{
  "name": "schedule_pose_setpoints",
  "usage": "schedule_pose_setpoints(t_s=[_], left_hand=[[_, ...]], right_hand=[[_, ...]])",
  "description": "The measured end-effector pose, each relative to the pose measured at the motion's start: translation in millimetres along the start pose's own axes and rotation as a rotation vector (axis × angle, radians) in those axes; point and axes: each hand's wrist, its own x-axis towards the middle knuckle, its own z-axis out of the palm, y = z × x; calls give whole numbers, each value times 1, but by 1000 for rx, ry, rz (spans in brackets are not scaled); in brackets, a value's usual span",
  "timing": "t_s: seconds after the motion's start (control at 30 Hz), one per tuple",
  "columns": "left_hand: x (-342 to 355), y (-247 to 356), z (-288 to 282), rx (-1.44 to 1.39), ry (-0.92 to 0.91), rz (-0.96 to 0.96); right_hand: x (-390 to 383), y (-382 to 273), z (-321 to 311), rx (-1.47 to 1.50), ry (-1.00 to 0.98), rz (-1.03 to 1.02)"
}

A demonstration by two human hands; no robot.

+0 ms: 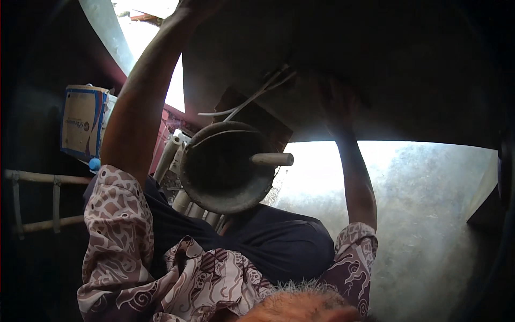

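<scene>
My left arm stretches up to the top edge, where only part of my left hand [199, 6] shows against the dark wall and its fingers are cut off. My right hand [339, 102] is raised to the same dark grey wall [418, 70]; deep shadow hides its fingers and anything in them. Below and between my arms is a round, dirty bucket [206, 193] with a thin handle across its mouth. A wooden tool handle [274, 159] sticks out over its right rim. The bucket's inside is too dark to make out. White cables [252, 97] come out of the wall just above it.
A cardboard box [80, 126] with blue edging stands at left, near a blue bottle cap [94, 164]. A bamboo ladder [48, 178] lies below them. Bamboo poles [169, 158] run under the bucket. Bright daylight enters through an opening [176, 80] at upper left.
</scene>
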Motion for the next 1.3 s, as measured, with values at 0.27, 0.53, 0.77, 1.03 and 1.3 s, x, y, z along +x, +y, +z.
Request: schedule_pose_setpoints(t_s=[0.27, 0.53, 0.77, 1.03, 1.3], left_hand=[[22, -22, -22, 194, -167, -117], [13, -15, -5, 61, 30, 56], [21, -62, -12, -151, -76, 22], [15, -31, -24, 91, -151, -145], [15, -25, -31, -49, -101, -57]], right_hand=[[27, 38, -120, -117, -88, 139], [18, 41, -76, -434, -49, -146], [-9, 20, -74, 686, -222, 530], [-52, 14, -7, 145, -60, 112], [31, -15, -43, -224, -53, -159]])
